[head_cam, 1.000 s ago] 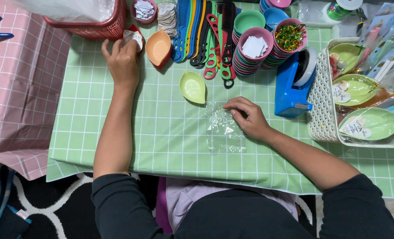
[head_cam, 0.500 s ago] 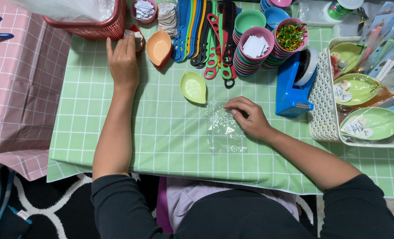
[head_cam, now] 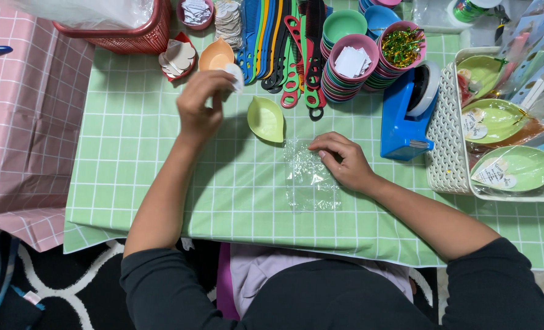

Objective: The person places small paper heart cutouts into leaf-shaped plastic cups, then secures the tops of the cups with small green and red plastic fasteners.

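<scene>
Clear plastic bag (head_cam: 311, 177) lies flat on the desk (head_cam: 131, 153), empty, right hand (head_cam: 345, 162) pressing its top edge, fingers spread. Just beyond the bag sits the green dish (head_cam: 267, 119), unpacked. Farther left of it, left hand (head_cam: 201, 107) pinches a white tag (head_cam: 235, 76).

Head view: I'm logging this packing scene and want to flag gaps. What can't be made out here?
- Small white piece in the left hand: fingers cover most of it; its kind is unclear.
- Clear plastic bag under the right hand: see-through, so its edges and opening are hard to trace.
- Red basket: cut off by the top edge.
- White tray: cut off by the right edge.
</scene>
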